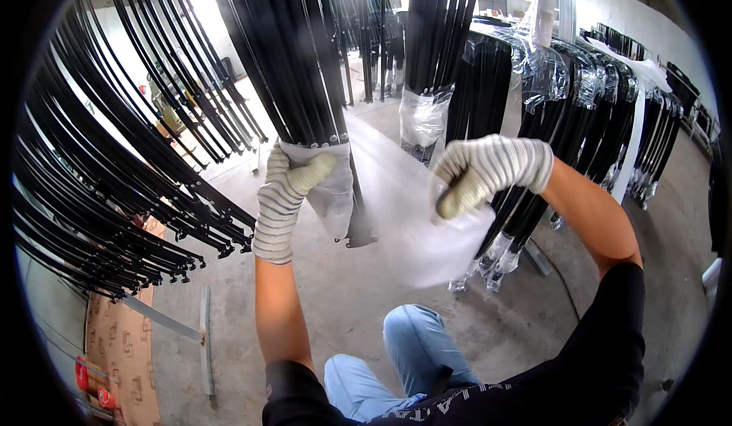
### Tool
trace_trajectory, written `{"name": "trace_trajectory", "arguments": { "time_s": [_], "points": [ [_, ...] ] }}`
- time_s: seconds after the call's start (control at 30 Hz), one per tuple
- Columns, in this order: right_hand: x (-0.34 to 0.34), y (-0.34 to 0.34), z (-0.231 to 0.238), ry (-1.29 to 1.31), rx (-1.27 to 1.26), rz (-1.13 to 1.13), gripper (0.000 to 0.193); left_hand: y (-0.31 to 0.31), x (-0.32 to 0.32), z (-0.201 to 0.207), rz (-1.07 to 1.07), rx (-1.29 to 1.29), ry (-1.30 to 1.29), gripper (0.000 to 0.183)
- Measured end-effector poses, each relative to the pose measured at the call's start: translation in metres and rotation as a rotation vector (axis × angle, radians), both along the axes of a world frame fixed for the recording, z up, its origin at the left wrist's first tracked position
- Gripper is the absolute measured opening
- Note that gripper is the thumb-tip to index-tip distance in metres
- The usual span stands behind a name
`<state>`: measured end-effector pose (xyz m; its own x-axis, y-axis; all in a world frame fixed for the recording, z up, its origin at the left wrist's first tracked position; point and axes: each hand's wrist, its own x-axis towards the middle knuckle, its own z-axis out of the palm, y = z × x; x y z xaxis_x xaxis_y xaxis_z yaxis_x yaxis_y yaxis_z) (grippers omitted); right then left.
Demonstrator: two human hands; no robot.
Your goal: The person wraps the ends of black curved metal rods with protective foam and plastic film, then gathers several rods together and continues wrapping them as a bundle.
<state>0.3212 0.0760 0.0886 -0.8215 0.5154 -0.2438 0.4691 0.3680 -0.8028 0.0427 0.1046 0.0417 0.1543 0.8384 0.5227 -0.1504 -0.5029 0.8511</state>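
A bundle of long black metal bars [293, 67] hangs down in front of me, its lower end wrapped in thin white foam sheet [419, 220]. My left hand [293, 186], in a striped knit glove, grips the wrapped end from the left. Its thumb presses on the front of the wrap, and its fingers go out of sight behind. To the right, my right hand [492, 173], in a matching glove, pinches the loose part of the sheet and holds it stretched away from the bundle. Motion blurs the sheet's lower part.
Rows of bare black bars [114, 174] hang close on the left. Behind, another hanging bundle [438, 37] has a clear plastic wrap [427, 117] at its foot. Plastic-covered bars [564, 83] stand on the right. Metal strips [206, 342] lie on the concrete floor [244, 311].
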Motion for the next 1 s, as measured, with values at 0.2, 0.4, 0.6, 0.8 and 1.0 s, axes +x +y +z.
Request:
{"name": "trace_trajectory", "arguments": {
  "time_s": [0.2, 0.4, 0.6, 0.8, 1.0],
  "points": [
    [0.000, -0.040, -0.009, 0.477, 0.072, 0.037, 0.017, -0.007, 0.008, 0.008, -0.045, 0.031, 0.021, 0.041],
    [-0.147, -0.050, 0.004, 0.458, 0.437, -0.128, 0.021, -0.007, 0.007, -0.028, 0.148, 0.037, 0.015, 0.043],
    [-0.211, -0.010, -0.002, 0.340, 0.166, -0.316, 0.026, -0.031, -0.009, -0.089, 0.435, 0.117, -0.081, 0.041],
    [-0.216, 0.002, -0.003, 0.145, 0.412, -0.402, 0.029, -0.016, -0.007, -0.132, 0.588, 0.135, -0.126, 0.040],
    [-0.210, -0.006, -0.031, 0.141, 1.034, -0.505, 0.031, 0.002, 0.021, -0.162, 0.516, 0.182, -0.014, 0.040]
  ]
}}
